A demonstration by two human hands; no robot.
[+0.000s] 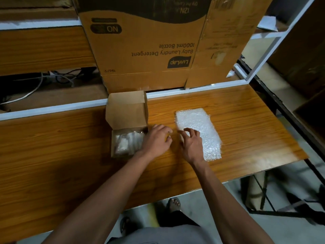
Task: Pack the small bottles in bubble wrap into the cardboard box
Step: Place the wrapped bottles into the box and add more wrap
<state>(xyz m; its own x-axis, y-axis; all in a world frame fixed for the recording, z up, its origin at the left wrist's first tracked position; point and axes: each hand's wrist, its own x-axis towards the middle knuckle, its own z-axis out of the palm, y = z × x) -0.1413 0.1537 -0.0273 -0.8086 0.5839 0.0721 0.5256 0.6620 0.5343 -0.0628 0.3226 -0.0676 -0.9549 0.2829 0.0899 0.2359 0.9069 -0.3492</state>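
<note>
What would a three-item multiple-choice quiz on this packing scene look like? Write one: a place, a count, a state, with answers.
1. Where does the bubble wrap sheet lie?
A. right of the small cardboard box
B. inside it
C. on the floor

2. How many hands touch the sheet?
A. none
B. one
C. two

3. The small box's lid is:
A. taped shut
B. open, standing up
C. torn off

Answers: 1 A, it lies flat on the wooden table to the box's right. 2 B, only the right hand rests on it; the left hand is beside the box. 3 B, the flap stands upright, showing wrapped items.
</note>
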